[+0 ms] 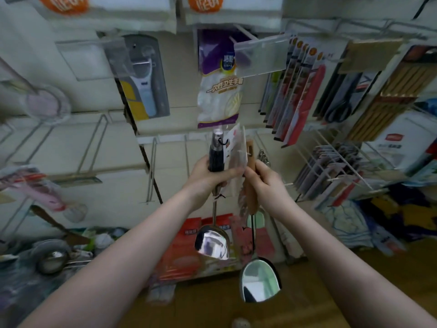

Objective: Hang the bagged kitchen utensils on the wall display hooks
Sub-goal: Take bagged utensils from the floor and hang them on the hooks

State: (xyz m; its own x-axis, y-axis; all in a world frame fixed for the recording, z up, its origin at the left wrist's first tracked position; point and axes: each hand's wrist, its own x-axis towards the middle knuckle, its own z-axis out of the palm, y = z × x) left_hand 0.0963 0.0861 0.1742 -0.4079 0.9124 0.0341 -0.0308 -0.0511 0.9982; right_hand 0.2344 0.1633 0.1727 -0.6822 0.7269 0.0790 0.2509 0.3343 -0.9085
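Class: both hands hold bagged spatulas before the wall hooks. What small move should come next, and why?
Probably the right hand should lift the wooden-handled spatula away from the black-handled spatula gripped by the left hand: the two sit bunched together, and neither is hung yet.

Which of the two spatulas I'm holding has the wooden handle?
The wooden-handled spatula is the one gripped by your right hand, its blade hanging lower. The black-handled spatula in your left hand has a dark ribbed grip instead.
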